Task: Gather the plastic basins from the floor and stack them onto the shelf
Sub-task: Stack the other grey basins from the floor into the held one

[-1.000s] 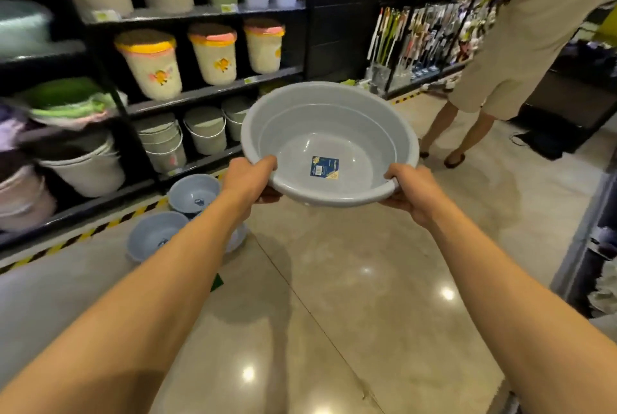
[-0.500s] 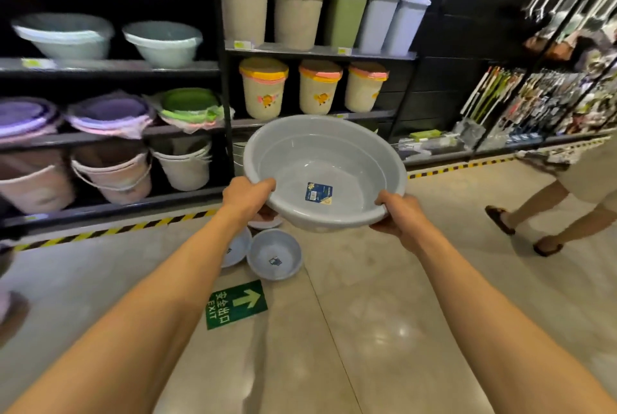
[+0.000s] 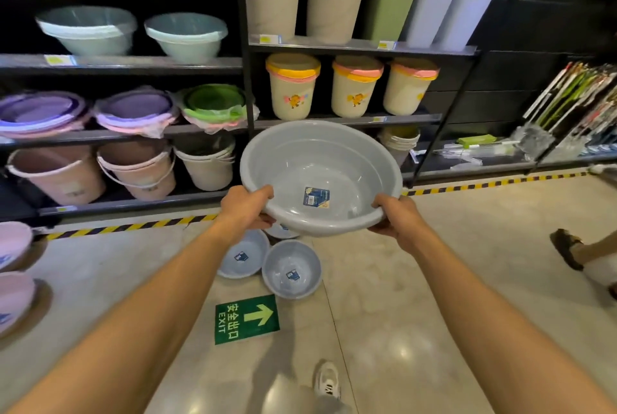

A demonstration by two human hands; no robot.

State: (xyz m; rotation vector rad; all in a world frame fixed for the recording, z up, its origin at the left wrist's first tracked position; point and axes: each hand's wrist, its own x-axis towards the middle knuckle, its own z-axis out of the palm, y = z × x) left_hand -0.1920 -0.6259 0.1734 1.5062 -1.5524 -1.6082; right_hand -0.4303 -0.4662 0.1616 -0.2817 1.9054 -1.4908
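I hold a large grey plastic basin (image 3: pixel 320 159) with a blue label inside, tilted toward me, in front of the black shelf (image 3: pixel 120 64). My left hand (image 3: pixel 248 206) grips its left rim and my right hand (image 3: pixel 395 218) grips its right rim. Below it on the floor lie two smaller grey-blue basins (image 3: pixel 243 258) (image 3: pixel 292 268), side by side, and a third (image 3: pixel 282 232) is mostly hidden behind the held basin. Pale green basins (image 3: pixel 187 34) stand on an upper shelf board.
Pink basins (image 3: pixel 13 246) lie on the floor at the left edge. Shelves carry purple and green basins (image 3: pixel 133 109), pink buckets (image 3: pixel 137 169) and lidded bins (image 3: pixel 292 89). A yellow-black stripe (image 3: pixel 133 225) marks the shelf base. A green exit sign (image 3: pixel 247 318) is on the floor. Another person's foot (image 3: pixel 567 248) is at right.
My view has swung left toward the shelf and come closer to it. The basin stays in both hands. The other person has slid to the right edge.
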